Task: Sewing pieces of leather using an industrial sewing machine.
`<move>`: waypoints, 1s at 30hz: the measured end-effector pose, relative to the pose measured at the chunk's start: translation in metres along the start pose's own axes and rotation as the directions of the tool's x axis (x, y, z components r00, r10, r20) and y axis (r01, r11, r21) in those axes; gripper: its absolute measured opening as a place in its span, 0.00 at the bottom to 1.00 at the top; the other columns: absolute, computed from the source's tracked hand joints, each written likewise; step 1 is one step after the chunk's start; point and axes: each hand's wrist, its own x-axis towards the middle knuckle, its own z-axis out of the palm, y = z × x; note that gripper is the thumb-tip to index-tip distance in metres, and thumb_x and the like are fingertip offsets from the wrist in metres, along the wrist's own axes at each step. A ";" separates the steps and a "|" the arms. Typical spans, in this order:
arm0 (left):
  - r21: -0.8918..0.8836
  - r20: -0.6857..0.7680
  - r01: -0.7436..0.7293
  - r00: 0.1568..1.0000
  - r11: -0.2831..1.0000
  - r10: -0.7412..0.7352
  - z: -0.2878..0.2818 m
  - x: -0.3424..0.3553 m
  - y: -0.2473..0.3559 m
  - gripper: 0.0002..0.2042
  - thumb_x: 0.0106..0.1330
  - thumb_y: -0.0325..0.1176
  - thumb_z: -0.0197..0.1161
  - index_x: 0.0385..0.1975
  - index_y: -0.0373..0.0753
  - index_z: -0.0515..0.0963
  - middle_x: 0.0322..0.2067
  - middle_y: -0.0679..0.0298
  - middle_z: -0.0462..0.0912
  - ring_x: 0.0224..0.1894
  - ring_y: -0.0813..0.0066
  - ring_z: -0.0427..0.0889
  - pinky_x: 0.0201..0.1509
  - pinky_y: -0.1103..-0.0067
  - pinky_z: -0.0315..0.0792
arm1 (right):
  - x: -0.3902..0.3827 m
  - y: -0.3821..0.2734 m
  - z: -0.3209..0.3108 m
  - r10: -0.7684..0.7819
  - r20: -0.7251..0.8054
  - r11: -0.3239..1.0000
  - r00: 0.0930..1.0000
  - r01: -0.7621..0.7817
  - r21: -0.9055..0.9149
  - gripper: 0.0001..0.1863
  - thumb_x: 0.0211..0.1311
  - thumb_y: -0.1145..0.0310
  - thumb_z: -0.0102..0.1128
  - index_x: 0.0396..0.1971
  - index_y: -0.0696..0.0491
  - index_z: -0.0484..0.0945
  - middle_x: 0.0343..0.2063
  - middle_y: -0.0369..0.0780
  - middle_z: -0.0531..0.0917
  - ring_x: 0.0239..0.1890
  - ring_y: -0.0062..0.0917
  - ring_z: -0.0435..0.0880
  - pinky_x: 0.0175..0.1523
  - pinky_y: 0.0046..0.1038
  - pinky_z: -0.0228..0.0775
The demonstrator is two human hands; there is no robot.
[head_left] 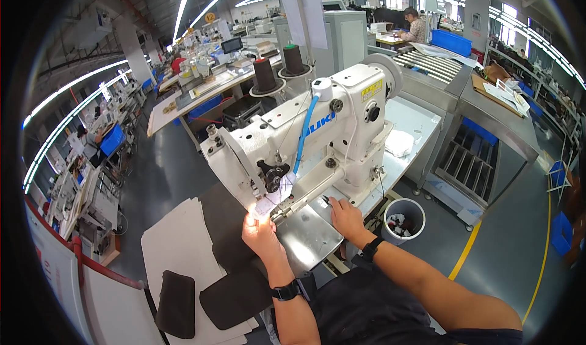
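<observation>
A white industrial sewing machine (pixel 293 125) with a blue tube stands before me. Beneath its lit needle end, my left hand (pixel 261 234) is raised with thumb and fingers pinched together. Whatever they may hold is lost in the glare. My right hand (pixel 349 220) rests at the right edge of the shiny metal plate (pixel 308 238), fingers curled round a small dark thing too small to name. Dark brown fabric pieces (pixel 229 229) lie left of the plate. Two dark, rounded pieces, one of them a padded-looking piece (pixel 176 304), lie nearer me on pale sheets (pixel 177 241).
Two dark thread cones (pixel 264 76) stand behind the machine. On the right are a bin (pixel 404 221) with scraps inside and a metal roller rack (pixel 470 162). Farther off, a person (pixel 415 27) sits at a table near a blue crate (pixel 452 41).
</observation>
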 end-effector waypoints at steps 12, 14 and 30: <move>-0.401 0.143 0.228 0.972 0.887 -0.185 -0.017 -0.004 -0.009 0.10 0.72 0.26 0.63 0.50 0.35 0.79 0.35 0.69 0.80 0.29 0.83 0.74 0.26 0.85 0.67 | -0.002 0.002 0.003 -0.004 -0.054 1.000 0.999 0.005 0.026 0.20 0.60 0.71 0.62 0.53 0.53 0.80 0.31 0.41 0.79 0.32 0.36 0.84 0.34 0.36 0.79; -0.547 0.201 0.329 0.944 0.770 -0.261 -0.019 -0.002 -0.013 0.10 0.73 0.30 0.64 0.50 0.38 0.77 0.37 0.69 0.80 0.30 0.83 0.73 0.26 0.85 0.67 | -0.001 0.001 0.003 0.001 -0.058 0.999 0.998 0.001 0.033 0.19 0.59 0.72 0.63 0.53 0.53 0.80 0.32 0.41 0.79 0.32 0.36 0.84 0.34 0.36 0.78; -0.626 0.339 0.514 0.856 0.586 -0.390 -0.014 -0.005 0.004 0.08 0.77 0.33 0.54 0.46 0.36 0.73 0.36 0.66 0.77 0.27 0.82 0.70 0.22 0.86 0.65 | -0.001 -0.001 -0.003 0.028 -0.012 0.999 1.000 -0.027 0.045 0.19 0.60 0.71 0.61 0.53 0.52 0.79 0.31 0.40 0.79 0.32 0.35 0.84 0.34 0.37 0.79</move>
